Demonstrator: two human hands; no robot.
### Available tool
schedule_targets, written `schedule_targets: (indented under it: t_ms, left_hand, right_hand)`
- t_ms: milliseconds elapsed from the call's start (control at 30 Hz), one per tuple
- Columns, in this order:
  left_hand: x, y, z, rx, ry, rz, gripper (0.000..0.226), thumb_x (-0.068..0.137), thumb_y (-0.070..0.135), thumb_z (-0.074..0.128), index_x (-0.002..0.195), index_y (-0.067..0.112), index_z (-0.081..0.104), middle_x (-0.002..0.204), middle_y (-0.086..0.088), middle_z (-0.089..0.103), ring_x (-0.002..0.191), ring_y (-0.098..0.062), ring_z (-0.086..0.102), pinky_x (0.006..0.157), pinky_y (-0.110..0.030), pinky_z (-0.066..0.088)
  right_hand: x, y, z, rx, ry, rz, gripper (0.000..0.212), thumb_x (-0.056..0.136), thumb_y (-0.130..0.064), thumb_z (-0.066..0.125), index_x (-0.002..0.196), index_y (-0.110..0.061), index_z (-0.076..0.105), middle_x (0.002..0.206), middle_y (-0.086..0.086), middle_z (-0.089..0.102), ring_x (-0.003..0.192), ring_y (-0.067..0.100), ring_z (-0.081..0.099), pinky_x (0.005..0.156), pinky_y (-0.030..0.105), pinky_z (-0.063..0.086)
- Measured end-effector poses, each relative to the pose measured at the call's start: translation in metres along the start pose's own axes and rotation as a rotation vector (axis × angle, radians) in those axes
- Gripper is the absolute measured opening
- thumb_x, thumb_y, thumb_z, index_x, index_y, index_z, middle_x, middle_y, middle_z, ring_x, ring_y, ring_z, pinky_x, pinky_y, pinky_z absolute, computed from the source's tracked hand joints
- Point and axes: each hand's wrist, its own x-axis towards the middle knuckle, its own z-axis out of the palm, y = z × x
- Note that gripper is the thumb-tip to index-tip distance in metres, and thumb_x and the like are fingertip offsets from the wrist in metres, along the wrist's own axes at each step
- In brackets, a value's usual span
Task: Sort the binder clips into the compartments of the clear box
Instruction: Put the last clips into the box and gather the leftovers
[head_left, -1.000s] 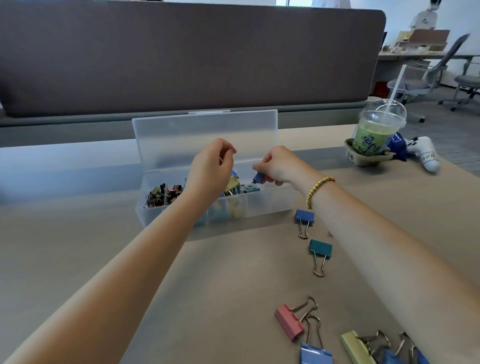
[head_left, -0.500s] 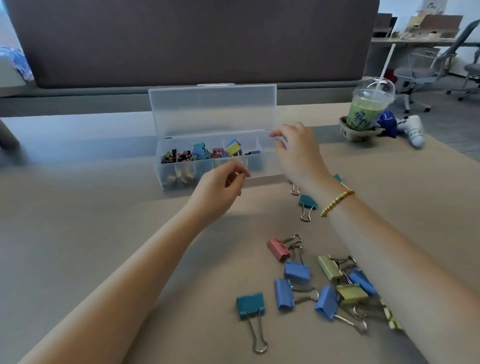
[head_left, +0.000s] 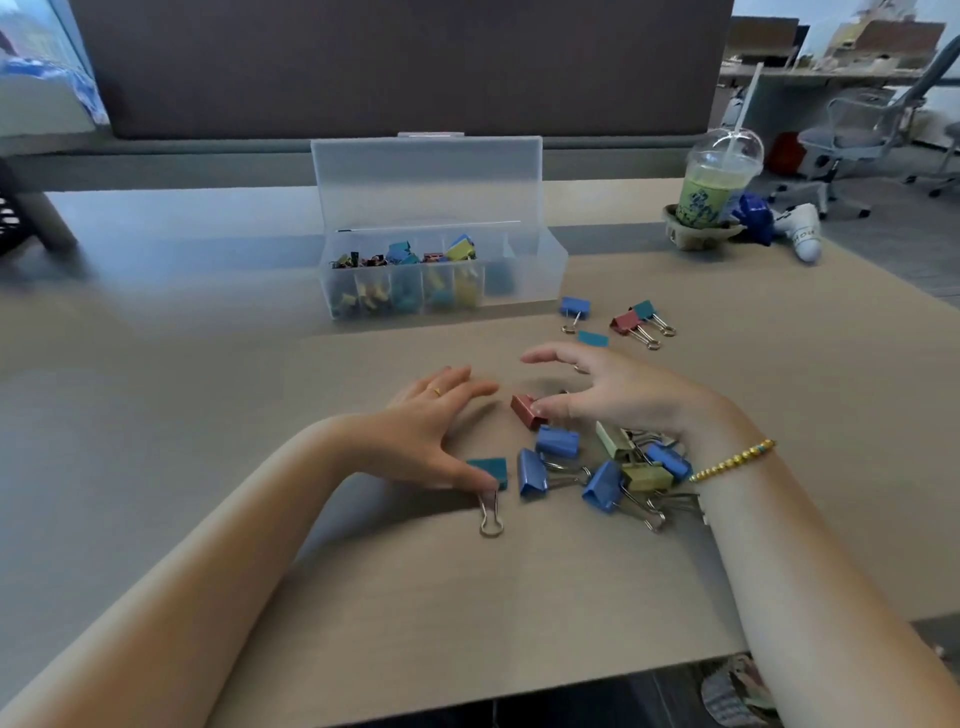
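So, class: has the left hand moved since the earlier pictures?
Yes. The left hand has come back from the clear box toward the person, and now rests on the table with its thumb on a teal clip.

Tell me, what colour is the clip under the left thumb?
Teal, seen in the head view.
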Motion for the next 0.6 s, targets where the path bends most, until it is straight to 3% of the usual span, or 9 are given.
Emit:
schedule_targets:
  t_ms: [67, 200, 400, 533, 600]
  left_hand:
    - [0.009, 0.0, 0.003, -0.03, 0.113, -0.023, 0.084, 0.079, 0.051, 0.063, 0.146, 0.032, 0.016, 0.157, 0.002, 0.002, 0.144, -0.015, -0.001, 0.116, -0.03, 0.003]
    - [0.02, -0.004, 0.008, -0.113, 0.401, -0.026, 0.054, 0.09, 0.039, 0.054, 0.139, 0.021, 0.038, 0.144, -0.001, 0.039, 0.132, -0.017, 0.034, 0.107, -0.025, 0.025]
    - [0.011, -0.012, 0.002, -0.166, 0.241, 0.115, 0.057, 0.087, 0.026, 0.063, 0.139, 0.022, 0.04, 0.142, 0.008, 0.041, 0.127, 0.001, 0.034, 0.102, -0.006, 0.019]
    - [0.018, -0.009, 0.003, -0.088, 0.379, 0.059, 0.043, 0.091, 0.021, 0.056, 0.134, 0.018, 0.048, 0.131, -0.001, 0.048, 0.118, -0.013, 0.043, 0.095, -0.01, 0.024]
    - [0.022, -0.005, 0.0, -0.033, 0.357, 0.025, 0.037, 0.092, 0.021, 0.055, 0.128, 0.017, 0.053, 0.121, -0.003, 0.048, 0.11, -0.016, 0.045, 0.09, -0.014, 0.028]
  right_hand:
    - [-0.001, 0.003, 0.002, -0.008, -0.006, 0.023, 0.049, 0.086, -0.041, 0.062, 0.131, -0.041, 0.043, 0.143, -0.014, 0.038, 0.13, 0.007, 0.035, 0.097, 0.025, 0.031]
    - [0.004, 0.008, 0.006, -0.013, 0.108, 0.004, 0.035, 0.093, -0.028, 0.055, 0.128, -0.035, 0.05, 0.14, -0.012, 0.044, 0.129, 0.007, 0.038, 0.097, 0.023, 0.032]
    - [0.009, 0.016, 0.006, -0.145, 0.04, 0.022, 0.039, 0.093, -0.021, 0.056, 0.131, -0.025, 0.051, 0.134, -0.007, 0.046, 0.125, 0.009, 0.042, 0.106, 0.029, 0.034]
    - [0.013, 0.016, 0.006, -0.21, 0.078, 0.035, 0.028, 0.089, -0.027, 0.061, 0.117, -0.025, 0.059, 0.122, -0.005, 0.044, 0.12, 0.012, 0.039, 0.104, 0.031, 0.034]
    - [0.015, 0.012, 0.008, -0.228, 0.09, 0.05, 0.021, 0.089, -0.028, 0.062, 0.109, -0.025, 0.06, 0.117, -0.003, 0.044, 0.116, 0.014, 0.038, 0.099, 0.029, 0.036]
